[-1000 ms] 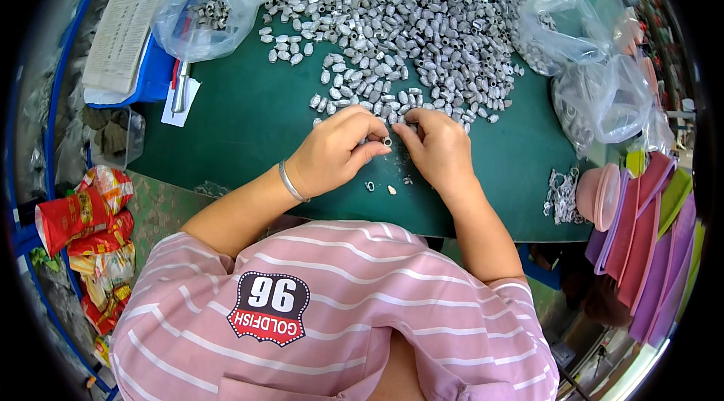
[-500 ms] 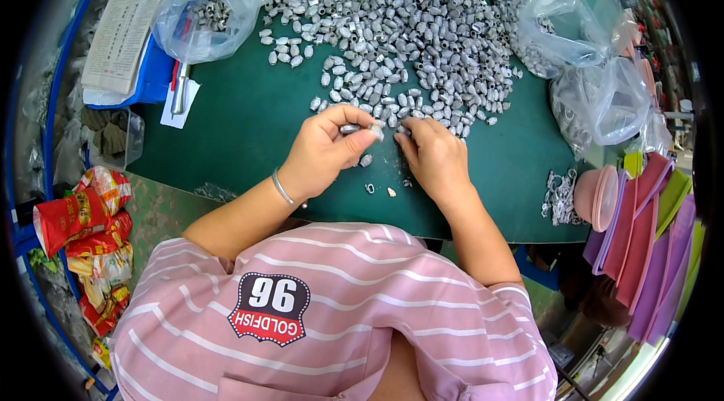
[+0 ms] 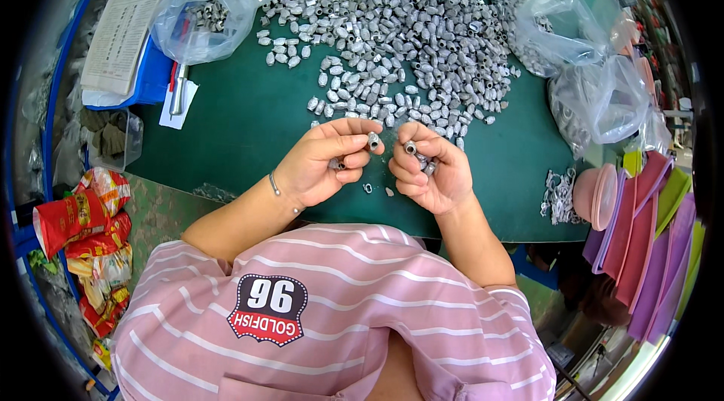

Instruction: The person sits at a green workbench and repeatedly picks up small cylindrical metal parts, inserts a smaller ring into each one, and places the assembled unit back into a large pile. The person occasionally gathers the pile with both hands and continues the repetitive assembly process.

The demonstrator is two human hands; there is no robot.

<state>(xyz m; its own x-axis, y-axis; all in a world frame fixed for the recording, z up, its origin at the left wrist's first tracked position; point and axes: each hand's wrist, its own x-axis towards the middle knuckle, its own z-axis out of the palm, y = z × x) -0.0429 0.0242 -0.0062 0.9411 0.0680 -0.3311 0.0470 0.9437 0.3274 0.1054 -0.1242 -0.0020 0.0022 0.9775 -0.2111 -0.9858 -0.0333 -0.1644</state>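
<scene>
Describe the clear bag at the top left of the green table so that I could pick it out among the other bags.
Start at the green table and its big heap of small silver metal parts. Left of the heap, by the blue tray with the paper sheet, lies a clear plastic bag. Unlike the crumpled bags at the right edge, it sits alone and holds only a small cluster of parts.

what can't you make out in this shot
Head view only:
- Left hand: the small metal part is too small to identify; fingers hide the palm.
- Right hand: curled fingers hide most of the parts held.
- Bags: crumpled plastic blurs the contents.
- Trays: cut off by the dark rim.
</scene>
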